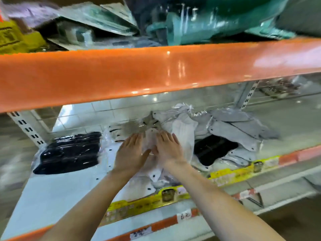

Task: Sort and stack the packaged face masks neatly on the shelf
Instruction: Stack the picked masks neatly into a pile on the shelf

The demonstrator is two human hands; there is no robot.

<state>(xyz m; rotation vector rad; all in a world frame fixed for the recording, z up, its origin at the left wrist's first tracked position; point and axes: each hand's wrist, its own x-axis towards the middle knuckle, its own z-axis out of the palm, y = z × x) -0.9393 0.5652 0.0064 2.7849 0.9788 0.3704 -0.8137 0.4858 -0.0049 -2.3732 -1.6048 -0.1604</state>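
Both my left hand [132, 150] and right hand [167, 148] lie flat, grip wide, on the white mask packet [150, 138] (edges need squaring before stacking).

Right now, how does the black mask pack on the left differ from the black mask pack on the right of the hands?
The left black pack lies alone and fully exposed on the shelf; the right black pack sits partly buried under grey mask packs. The left one shows a larger area; the right one shows only a small dark patch. Neither hand touches them: the left hand and right hand rest flat on a white pack between. Both are black, in clear plastic.
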